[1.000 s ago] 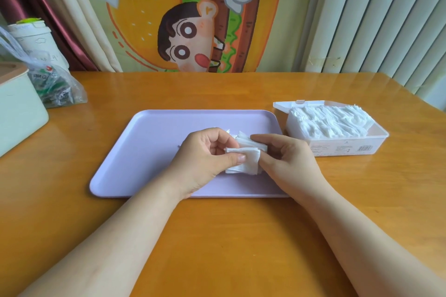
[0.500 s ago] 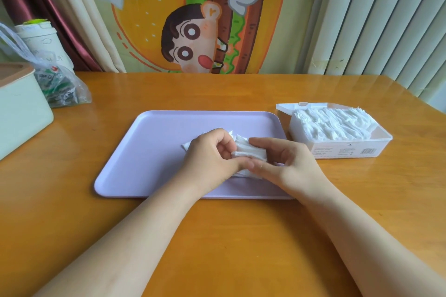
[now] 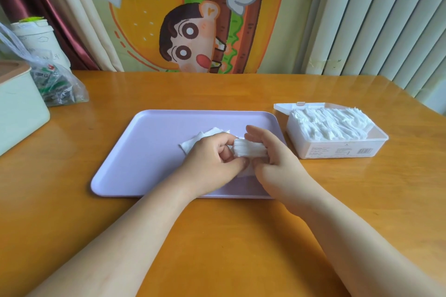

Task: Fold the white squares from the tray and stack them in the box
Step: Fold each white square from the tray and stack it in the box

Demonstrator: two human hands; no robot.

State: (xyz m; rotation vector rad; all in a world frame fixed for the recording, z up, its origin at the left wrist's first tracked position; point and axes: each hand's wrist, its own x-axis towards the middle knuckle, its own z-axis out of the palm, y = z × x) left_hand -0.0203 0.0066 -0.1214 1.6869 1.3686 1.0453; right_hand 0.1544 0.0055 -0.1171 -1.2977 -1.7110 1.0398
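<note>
Setting: a wooden table (image 3: 217, 236) seen from above the hands, with a cartoon wall hanging (image 3: 193, 19) and pale vertical blinds (image 3: 374, 19) behind it.
Tray: a lavender tray (image 3: 149, 157) lies flat in the middle of the table, its long sides parallel to the near edge.
Room to move: a wide band of table top runs between the tray's near rim and the viewer, and both forearms cross it. Another band runs behind the tray to the far edge.
Box: a clear plastic box (image 3: 337, 150) stands just beside the tray's right rim, apart from it by a narrow gap and near the table's right edge. Its lid (image 3: 287, 106) is swung open at the back.
Box contents: a stack of white squares (image 3: 330, 125) fills most of the box, reaching its rim.
Loose white squares (image 3: 193, 146): a few lie flat on the tray, partly under the left hand.
Folded white square (image 3: 248, 149): it is held just above the tray, right of centre, between both hands.
Left hand (image 3: 212, 157): its curled fingers and thumb pinch the left end of the folded piece.
Right hand (image 3: 272, 159): fingers above and thumb below grip the same piece.
Left side: a mint-green container (image 3: 19, 113), a clear bag of packets (image 3: 58, 87) and a white tub (image 3: 33, 34) sit well apart from the tray.
</note>
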